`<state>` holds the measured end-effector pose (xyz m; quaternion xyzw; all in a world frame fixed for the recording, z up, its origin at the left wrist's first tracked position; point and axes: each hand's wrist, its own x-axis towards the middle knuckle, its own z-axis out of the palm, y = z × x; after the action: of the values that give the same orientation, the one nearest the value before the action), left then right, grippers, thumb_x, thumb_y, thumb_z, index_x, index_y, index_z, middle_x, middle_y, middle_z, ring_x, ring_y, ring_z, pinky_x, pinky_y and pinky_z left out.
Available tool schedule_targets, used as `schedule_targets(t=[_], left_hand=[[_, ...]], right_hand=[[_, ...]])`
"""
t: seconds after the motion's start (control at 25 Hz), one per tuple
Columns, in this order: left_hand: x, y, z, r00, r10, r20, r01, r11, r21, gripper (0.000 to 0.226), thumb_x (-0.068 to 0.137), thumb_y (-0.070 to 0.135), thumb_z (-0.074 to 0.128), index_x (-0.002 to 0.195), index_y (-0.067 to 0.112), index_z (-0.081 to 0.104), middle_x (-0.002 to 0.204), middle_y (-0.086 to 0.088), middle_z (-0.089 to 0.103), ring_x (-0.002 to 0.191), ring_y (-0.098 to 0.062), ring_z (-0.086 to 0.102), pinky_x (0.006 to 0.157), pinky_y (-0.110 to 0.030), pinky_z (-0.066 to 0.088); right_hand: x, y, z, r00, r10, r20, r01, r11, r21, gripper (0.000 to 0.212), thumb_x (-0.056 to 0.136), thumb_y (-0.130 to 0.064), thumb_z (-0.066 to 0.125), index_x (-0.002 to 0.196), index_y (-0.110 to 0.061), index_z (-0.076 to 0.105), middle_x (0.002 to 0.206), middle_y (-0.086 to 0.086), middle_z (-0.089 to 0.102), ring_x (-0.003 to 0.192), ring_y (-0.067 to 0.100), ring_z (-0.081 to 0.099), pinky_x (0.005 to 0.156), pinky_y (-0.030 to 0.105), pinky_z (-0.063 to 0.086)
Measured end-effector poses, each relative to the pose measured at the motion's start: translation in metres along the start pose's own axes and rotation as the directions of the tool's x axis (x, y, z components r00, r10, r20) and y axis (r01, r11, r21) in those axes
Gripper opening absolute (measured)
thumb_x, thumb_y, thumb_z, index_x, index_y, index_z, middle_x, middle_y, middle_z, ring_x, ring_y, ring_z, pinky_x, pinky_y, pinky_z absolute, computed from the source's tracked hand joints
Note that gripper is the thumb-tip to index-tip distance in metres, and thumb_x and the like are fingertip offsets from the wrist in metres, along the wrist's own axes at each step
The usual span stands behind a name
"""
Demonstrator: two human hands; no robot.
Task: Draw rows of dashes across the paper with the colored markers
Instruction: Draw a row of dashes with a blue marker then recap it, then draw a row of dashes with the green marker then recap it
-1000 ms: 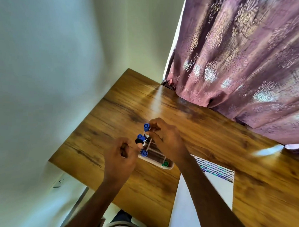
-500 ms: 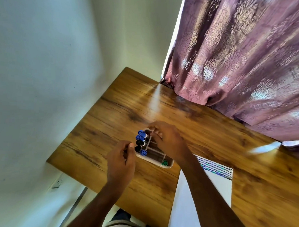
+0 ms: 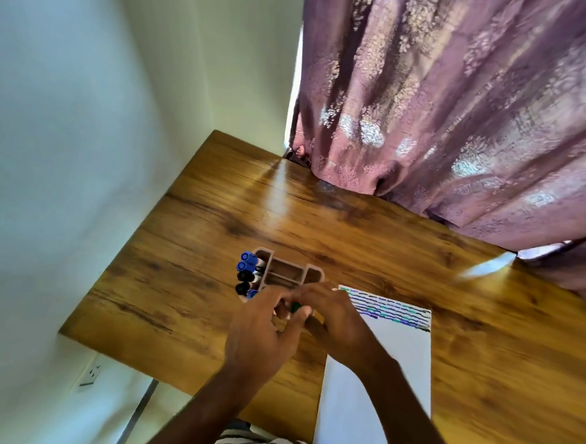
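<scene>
Both hands [image 3: 294,317] on green marker [image 3: 295,307]

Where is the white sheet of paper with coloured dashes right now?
In the head view, the white sheet of paper lies flat on the wooden table, right of the marker holder, partly under the right hand.

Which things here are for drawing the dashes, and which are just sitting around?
For the job: green marker held between left hand and right hand; paper; marker holder; blue and black markers.

Just there: curtain, wall socket, table.
</scene>
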<state>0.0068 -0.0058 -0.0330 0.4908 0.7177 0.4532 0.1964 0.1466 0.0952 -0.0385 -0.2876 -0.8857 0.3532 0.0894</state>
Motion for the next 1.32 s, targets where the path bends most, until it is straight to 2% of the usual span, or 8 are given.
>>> schedule_targets(t=[0.2, 0.4, 0.48, 0.64, 0.8, 0.96, 1.08, 1.32], left_hand=[[0.005, 0.030, -0.003, 0.998, 0.048, -0.042, -0.051, 0.995, -0.088, 0.023, 0.090, 0.042, 0.062, 0.103, 0.022, 0.065, 0.088, 0.013, 0.068, 0.078, -0.006, 0.067, 0.063, -0.015, 0.051], [0.007, 0.048, -0.007, 0.994, -0.059, -0.090, 0.035, 0.968, -0.250, 0.024, 0.094, 0.039, 0.056, 0.093, 0.016, 0.062, 0.071, 0.009, 0.068, 0.064, -0.001, 0.069, 0.053, -0.011, 0.050], [0.007, 0.050, -0.005, 0.986, -0.146, -0.079, 0.111, 0.933, -0.342, 0.023, 0.097, 0.037, 0.058, 0.092, 0.014, 0.060, 0.065, 0.001, 0.066, 0.060, -0.005, 0.067, 0.050, -0.012, 0.048], [0.004, 0.043, 0.005, 0.948, -0.207, 0.242, 0.305, 0.812, -0.499, 0.013, 0.095, 0.028, 0.054, 0.100, 0.018, 0.061, 0.074, -0.010, 0.069, 0.055, -0.015, 0.063, 0.044, -0.025, 0.047], [-0.008, 0.049, 0.023, 0.798, -0.070, 0.598, 0.294, 0.912, -0.286, 0.018, 0.098, 0.042, 0.052, 0.093, 0.037, 0.068, 0.063, 0.000, 0.060, 0.056, -0.010, 0.053, 0.053, -0.025, 0.042], [-0.011, 0.062, 0.037, 0.704, -0.102, 0.703, 0.362, 0.903, -0.232, 0.034, 0.097, 0.044, 0.044, 0.100, 0.017, 0.064, 0.059, 0.009, 0.055, 0.052, -0.007, 0.048, 0.052, -0.021, 0.040], [-0.012, 0.075, 0.042, 0.612, -0.161, 0.774, 0.469, 0.862, -0.191, 0.038, 0.093, 0.049, 0.044, 0.090, 0.014, 0.058, 0.056, 0.013, 0.047, 0.049, -0.004, 0.041, 0.050, -0.016, 0.035], [-0.014, 0.095, 0.052, 0.395, -0.286, 0.873, 0.831, 0.516, -0.207, 0.041, 0.102, 0.046, 0.041, 0.083, 0.011, 0.052, 0.057, 0.003, 0.036, 0.048, -0.009, 0.027, 0.047, -0.019, 0.027]], right_hand=[[-0.014, -0.027, -0.026, 0.953, -0.122, -0.279, 0.115, 0.993, -0.040, 0.024, 0.094, -0.024, 0.063, 0.115, -0.015, 0.071, 0.112, 0.001, 0.075, 0.107, 0.011, 0.065, 0.097, 0.009, 0.035], [-0.039, -0.019, -0.036, 0.914, 0.219, -0.341, -0.135, 0.958, 0.253, 0.027, 0.088, -0.037, 0.071, 0.114, -0.043, 0.067, 0.115, -0.036, 0.060, 0.108, -0.017, 0.054, 0.070, 0.001, 0.043], [-0.051, -0.009, -0.029, 0.905, 0.232, -0.356, -0.105, 0.934, 0.342, 0.022, 0.087, -0.033, 0.072, 0.107, -0.041, 0.070, 0.103, -0.035, 0.065, 0.098, -0.009, 0.061, 0.067, 0.005, 0.045], [-0.073, 0.002, -0.035, 0.808, 0.473, -0.351, 0.000, 0.596, 0.803, 0.019, 0.076, -0.026, 0.087, 0.090, -0.016, 0.080, 0.076, 0.007, 0.072, 0.057, 0.017, 0.059, 0.055, 0.028, 0.049], [-0.084, 0.005, -0.040, 0.764, 0.595, -0.251, 0.130, 0.238, 0.962, 0.044, 0.071, -0.041, 0.089, 0.091, -0.005, 0.075, 0.069, 0.012, 0.061, 0.056, 0.016, 0.048, 0.054, 0.025, 0.043], [-0.082, -0.009, -0.026, 0.738, 0.611, -0.287, 0.002, 0.423, 0.906, 0.050, 0.101, -0.040, 0.049, 0.088, 0.004, 0.071, 0.061, 0.003, 0.055, 0.057, 0.010, 0.050, 0.057, 0.022, 0.045], [-0.081, -0.009, -0.026, 0.666, 0.649, -0.368, -0.049, 0.530, 0.847, 0.043, 0.098, -0.035, 0.043, 0.073, -0.013, 0.071, 0.060, 0.000, 0.059, 0.057, 0.009, 0.055, 0.056, 0.021, 0.046], [-0.079, 0.000, -0.035, 0.613, 0.718, -0.329, -0.091, 0.478, 0.874, 0.046, 0.095, -0.046, 0.044, 0.069, -0.014, 0.063, 0.059, -0.003, 0.057, 0.058, 0.006, 0.052, 0.057, 0.020, 0.045]])
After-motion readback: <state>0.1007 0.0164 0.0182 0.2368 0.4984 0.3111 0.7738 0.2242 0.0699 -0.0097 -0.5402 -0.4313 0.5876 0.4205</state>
